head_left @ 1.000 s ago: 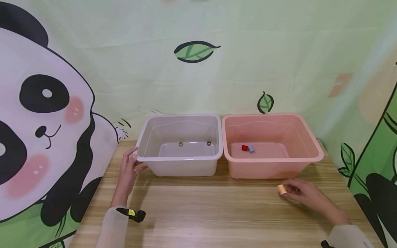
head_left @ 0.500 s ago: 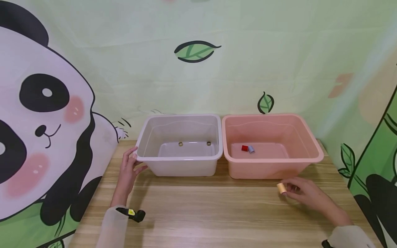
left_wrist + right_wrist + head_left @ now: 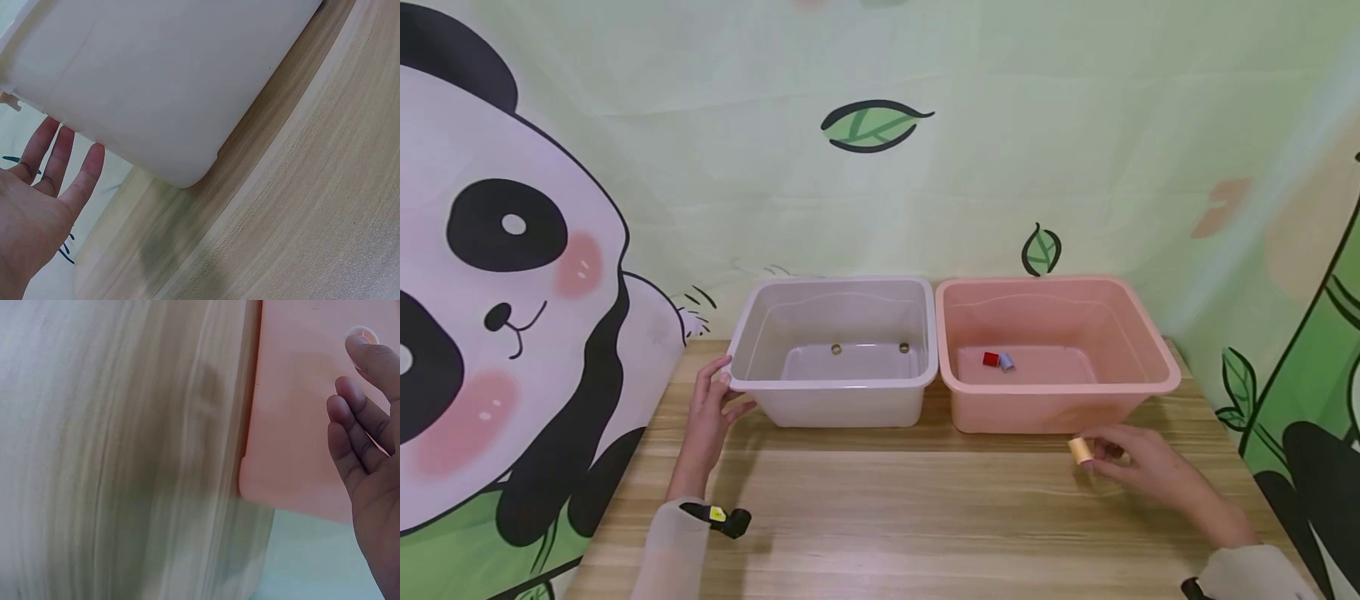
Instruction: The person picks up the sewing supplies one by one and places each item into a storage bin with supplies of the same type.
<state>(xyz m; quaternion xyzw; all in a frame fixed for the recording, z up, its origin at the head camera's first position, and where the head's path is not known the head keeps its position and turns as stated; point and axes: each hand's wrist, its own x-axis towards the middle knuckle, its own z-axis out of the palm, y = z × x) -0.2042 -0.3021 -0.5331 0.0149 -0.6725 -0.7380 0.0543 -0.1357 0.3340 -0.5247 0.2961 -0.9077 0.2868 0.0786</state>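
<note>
My right hand (image 3: 1138,467) pinches a small light-orange thread spool (image 3: 1080,451) between thumb and fingertips, in front of the pink tub (image 3: 1052,408). In the right wrist view the white ring-shaped end of the spool (image 3: 373,332) shows beyond the fingertips; the other fingers curve below it. A red spool (image 3: 991,359) and a pale blue spool (image 3: 1007,362) lie side by side inside the pink tub. At the far left, my left hand (image 3: 706,417) touches the outside of the white tub (image 3: 842,408); in the left wrist view, nearly straight fingers (image 3: 87,175) meet its wall.
Two small brass-coloured ring-like pieces, one at left (image 3: 837,349) and one at right (image 3: 904,347), lie on the white tub's floor. Both tubs stand close together on a wooden table (image 3: 895,517), against a green printed cloth backdrop (image 3: 985,183).
My right hand and the orange spool have shifted very slightly, the spool's tilt changing a little. The left hand, the tubs and their contents stay where they were.
</note>
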